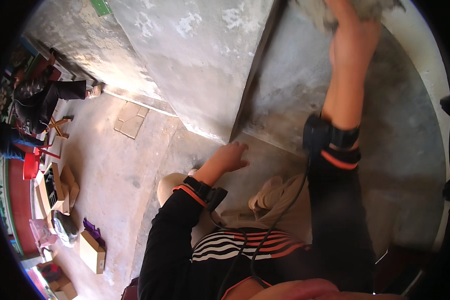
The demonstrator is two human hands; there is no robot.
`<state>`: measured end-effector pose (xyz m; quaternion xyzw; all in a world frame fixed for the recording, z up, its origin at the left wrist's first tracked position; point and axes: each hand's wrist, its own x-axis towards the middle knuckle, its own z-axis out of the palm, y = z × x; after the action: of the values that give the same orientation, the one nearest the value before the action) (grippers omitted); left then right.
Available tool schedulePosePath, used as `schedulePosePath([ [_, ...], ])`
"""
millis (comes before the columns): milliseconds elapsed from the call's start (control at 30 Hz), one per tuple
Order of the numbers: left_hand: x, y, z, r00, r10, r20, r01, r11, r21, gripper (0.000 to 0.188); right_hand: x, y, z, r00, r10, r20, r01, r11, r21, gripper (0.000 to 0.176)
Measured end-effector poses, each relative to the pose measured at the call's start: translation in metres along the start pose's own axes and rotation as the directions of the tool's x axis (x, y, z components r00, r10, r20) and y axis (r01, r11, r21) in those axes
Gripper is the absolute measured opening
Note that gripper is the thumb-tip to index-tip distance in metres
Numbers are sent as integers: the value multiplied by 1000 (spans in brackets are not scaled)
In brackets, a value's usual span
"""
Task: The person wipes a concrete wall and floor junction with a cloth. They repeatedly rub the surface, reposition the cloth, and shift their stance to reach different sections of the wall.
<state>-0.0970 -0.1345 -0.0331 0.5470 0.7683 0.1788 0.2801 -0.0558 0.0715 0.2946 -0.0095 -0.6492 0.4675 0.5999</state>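
Note:
At the upper right my right hand [354,41] is stretched out over a grey concrete surface. Its fingers are closed on a greyish, ragged cloth-like thing [318,13], blurred and partly cut off by the top edge. My left hand [232,156] hangs near the lower end of the plastered wall corner [225,127], fingers loosely bent and apart, holding nothing. Both wrists carry black strapped devices with cables running over my striped top.
Seated people are at the far left by a red stool [30,163]. Cardboard boxes [92,253], a pink container [43,232] and a filled plastic bag [64,228] stand on the concrete floor. A dark vertical edge [255,71] runs beside the wall.

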Motion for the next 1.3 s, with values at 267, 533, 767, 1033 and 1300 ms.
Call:
schedulePosePath([
  [267,-3,4,1,1000,-26,-10,26,1000,10,56,16,18,9,988,117,99,-91,969,-229,33],
  [533,4,7,14,996,-67,52,63,995,72,59,-79,106,-2,991,116,68,-117,993,9,49],
  [767,3,-1,26,990,-109,93,100,990,96,62,-150,133,-34,894,371,251,-251,880,-404,43],
  [1033,-7,-12,28,995,-92,48,89,994,67,60,-42,6,-23,965,228,126,-253,939,233,48],
  [1300,-1,-3,25,999,-42,0,41,994,97,59,-69,13,15,977,55,204,-68,996,54,52],
])
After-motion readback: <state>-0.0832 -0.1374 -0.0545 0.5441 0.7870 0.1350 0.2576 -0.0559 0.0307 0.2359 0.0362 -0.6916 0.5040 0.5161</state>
